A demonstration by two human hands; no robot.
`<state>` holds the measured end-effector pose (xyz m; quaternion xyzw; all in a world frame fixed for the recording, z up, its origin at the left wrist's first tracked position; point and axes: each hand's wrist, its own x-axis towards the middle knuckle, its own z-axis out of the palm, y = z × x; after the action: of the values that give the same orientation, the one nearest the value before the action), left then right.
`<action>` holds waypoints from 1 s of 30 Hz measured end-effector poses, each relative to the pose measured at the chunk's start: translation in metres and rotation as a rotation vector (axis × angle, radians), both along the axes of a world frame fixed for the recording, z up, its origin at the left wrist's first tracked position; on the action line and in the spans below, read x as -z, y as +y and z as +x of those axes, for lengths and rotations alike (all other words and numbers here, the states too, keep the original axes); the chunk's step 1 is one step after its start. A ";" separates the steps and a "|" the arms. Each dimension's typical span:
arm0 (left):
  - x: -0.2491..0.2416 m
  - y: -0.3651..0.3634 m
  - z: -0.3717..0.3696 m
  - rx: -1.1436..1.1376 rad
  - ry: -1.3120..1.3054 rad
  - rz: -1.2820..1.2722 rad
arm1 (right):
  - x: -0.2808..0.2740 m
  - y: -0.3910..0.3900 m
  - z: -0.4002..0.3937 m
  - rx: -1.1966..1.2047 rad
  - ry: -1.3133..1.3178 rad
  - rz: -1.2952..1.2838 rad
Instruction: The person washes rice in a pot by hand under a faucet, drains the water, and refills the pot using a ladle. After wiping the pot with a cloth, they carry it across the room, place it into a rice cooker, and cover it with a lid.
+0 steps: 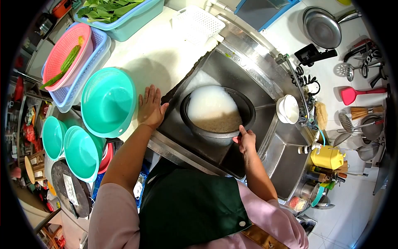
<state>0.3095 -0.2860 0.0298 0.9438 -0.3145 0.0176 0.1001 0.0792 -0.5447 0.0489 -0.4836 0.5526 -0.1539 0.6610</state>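
Observation:
A dark round pot sits tilted in the steel sink. Cloudy white water fills much of it, and pale grains that look like rice show along the near side. The pot's near right rim is gripped by my right hand, thumb over the edge and other fingers partly hidden. My left hand lies flat with fingers spread on the white counter, beside the sink's left edge. It holds nothing. Close to its left stands a turquoise basin.
Smaller turquoise baskets and a round dark board with a knife are at lower left. Behind are a pink colander, a white basket and a tub of greens. Right of the sink are white bowls and a second basin.

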 end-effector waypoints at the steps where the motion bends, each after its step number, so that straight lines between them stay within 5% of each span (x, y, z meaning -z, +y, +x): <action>1: 0.000 0.000 0.000 -0.002 -0.001 -0.002 | -0.001 0.001 0.001 0.002 -0.016 0.009; 30: -0.004 -0.001 -0.001 0.009 0.006 -0.014 | -0.003 -0.008 0.020 0.000 -0.022 -0.009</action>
<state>0.3088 -0.2865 0.0341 0.9416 -0.3185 0.0165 0.1076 0.0994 -0.5526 0.0517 -0.4848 0.5445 -0.1617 0.6651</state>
